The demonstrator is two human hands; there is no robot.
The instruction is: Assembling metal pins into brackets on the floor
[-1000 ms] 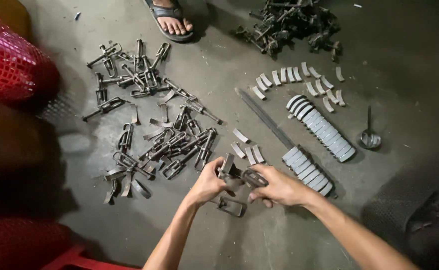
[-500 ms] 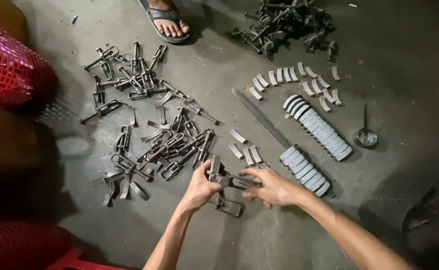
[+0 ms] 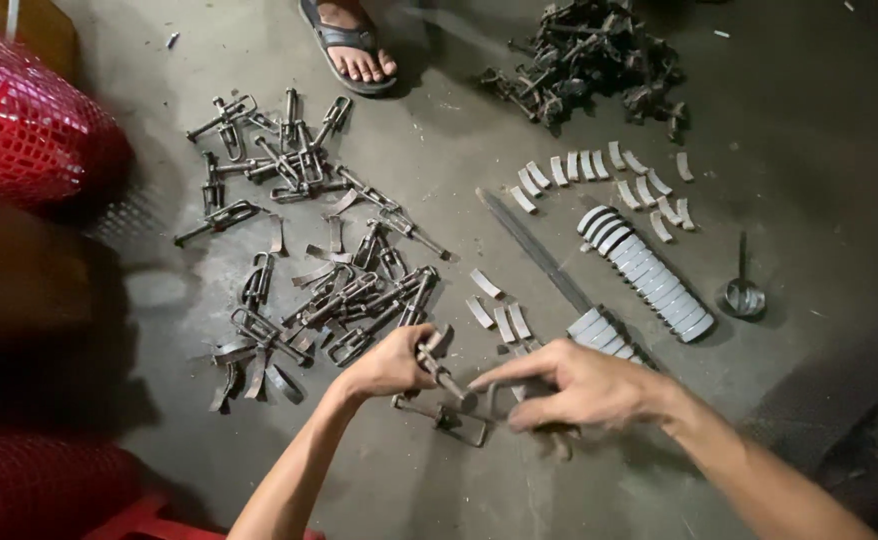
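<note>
Clamp (image 3: 446, 395): dull grey metal, rod with rectangular loop, long axis slanting up-left from floor (image 3: 479, 90). Left hand (image 3: 391, 365) grips rod; right hand (image 3: 579, 385) pinches beside it.

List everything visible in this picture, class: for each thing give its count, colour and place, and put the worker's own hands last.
metal clamp pieces: many, dark grey, floor centre-left
dark metal heap: one pile, blackish, top
curved plates: many, pale grey, rows at right
long flat bar: one, grey, centre
small ladle: one, grey, far right
mesh basket: one, red, top left
sandalled foot: one, another person's, top
left hand: grips a clamp piece
right hand: fingers pinched beside it
</note>
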